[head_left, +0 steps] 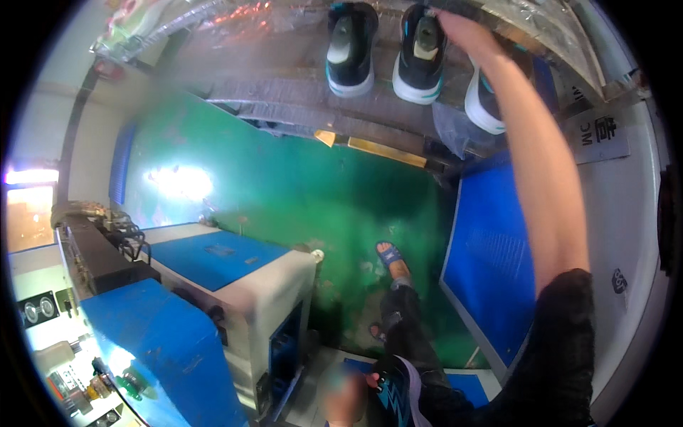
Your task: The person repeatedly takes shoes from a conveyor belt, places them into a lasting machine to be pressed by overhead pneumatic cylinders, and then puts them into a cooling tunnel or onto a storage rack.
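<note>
Low in the picture, my left hand (346,395), blurred, is closed on a black sneaker (391,391) with a teal zigzag pattern and a pale sole. My right arm stretches up to a rack, where my right hand (461,32) grips the far end of a black sneaker (420,60) with a white and teal sole; its fingers show only in part. To the left on the rack stands another black sneaker (350,53). A third sneaker (485,103) is partly hidden behind my forearm.
The rack (284,92) has clear plastic sheeting (555,43) along its top. A blue and white machine (235,285) stands at left, with a blue panel (491,249) at right. Between them is green floor (299,185), with my sandalled foot (390,257) on it.
</note>
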### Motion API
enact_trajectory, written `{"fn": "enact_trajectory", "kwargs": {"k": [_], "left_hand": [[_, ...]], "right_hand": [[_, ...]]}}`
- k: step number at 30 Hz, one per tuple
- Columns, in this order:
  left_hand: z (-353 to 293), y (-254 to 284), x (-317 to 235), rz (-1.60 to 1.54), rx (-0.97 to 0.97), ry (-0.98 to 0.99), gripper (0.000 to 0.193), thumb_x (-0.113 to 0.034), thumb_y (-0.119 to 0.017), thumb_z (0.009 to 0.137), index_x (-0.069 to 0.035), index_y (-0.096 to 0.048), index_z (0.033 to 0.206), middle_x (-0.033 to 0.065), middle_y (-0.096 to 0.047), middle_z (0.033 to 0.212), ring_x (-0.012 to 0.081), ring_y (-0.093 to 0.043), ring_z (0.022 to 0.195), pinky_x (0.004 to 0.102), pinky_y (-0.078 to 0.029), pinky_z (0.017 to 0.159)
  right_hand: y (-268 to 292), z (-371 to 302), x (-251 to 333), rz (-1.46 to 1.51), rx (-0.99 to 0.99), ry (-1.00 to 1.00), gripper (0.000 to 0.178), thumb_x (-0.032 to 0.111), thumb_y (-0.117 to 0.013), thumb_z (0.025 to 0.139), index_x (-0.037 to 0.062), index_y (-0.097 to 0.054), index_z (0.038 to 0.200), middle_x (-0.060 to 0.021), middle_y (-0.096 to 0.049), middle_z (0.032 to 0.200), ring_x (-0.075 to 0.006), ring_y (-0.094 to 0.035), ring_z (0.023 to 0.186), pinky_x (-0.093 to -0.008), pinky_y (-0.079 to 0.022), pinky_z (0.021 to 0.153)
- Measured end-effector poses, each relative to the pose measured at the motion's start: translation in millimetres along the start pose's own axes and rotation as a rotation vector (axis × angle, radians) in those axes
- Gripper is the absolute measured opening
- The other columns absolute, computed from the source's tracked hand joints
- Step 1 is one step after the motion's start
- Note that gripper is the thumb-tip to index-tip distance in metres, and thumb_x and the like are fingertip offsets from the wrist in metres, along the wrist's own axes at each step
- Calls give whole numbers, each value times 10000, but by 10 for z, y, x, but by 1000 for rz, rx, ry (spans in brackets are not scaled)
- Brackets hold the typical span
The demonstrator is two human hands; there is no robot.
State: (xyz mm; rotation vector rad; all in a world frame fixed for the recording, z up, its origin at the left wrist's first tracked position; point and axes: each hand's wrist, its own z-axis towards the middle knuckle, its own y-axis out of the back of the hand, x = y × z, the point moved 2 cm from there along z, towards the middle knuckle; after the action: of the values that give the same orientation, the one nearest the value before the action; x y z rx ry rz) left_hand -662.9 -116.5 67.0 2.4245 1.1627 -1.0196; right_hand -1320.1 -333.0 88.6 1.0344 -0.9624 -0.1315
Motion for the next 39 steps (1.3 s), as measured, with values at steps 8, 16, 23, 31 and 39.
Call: {"fn": "enact_trajectory", "kwargs": {"k": [8,16,23,31,39], "left_hand": [[25,-692,-1329,-377,-162,79,381,-400,-527,943,-23,-555,982,75,-586,919,167,-549,908,320,-412,875],[-17,-731,-1405,-339,-177,4,311,-313,-483,985,-14,-568,977,75,-591,899,175,-546,899,320,-393,915],[-450,-583,-1168,-417,-253,-114,316,-307,-506,981,3,-567,999,74,-599,876,180,-561,878,324,-419,894],[-1435,-266,-574,-338,-356,-317,204,-202,-513,988,-22,-580,1058,36,-622,891,133,-578,868,275,-453,811],[-2275,313,-130,-233,-383,-563,253,-208,-470,1003,19,-579,1025,51,-622,879,168,-566,854,302,-436,836]], "right_hand": [[201,-514,606,92,-480,244,318,294,-507,929,23,-596,1071,-150,-645,990,-260,-600,928,-400,-474,815],[-108,-719,559,425,52,-573,654,268,-734,752,-127,-471,1202,-240,-561,1208,-269,-528,1156,-389,-424,973],[-57,-1282,548,893,44,-524,371,59,-678,758,-31,-565,1100,-158,-646,1016,-262,-650,842,-391,-520,757],[-22,-4193,1563,1714,36,-823,405,213,-702,796,86,-575,1159,-80,-623,1063,-236,-615,915,-437,-513,801],[1157,-6155,2231,1607,551,-791,633,109,-661,846,10,-341,1384,-171,-543,1241,-244,-612,1045,-390,-528,874]]}}
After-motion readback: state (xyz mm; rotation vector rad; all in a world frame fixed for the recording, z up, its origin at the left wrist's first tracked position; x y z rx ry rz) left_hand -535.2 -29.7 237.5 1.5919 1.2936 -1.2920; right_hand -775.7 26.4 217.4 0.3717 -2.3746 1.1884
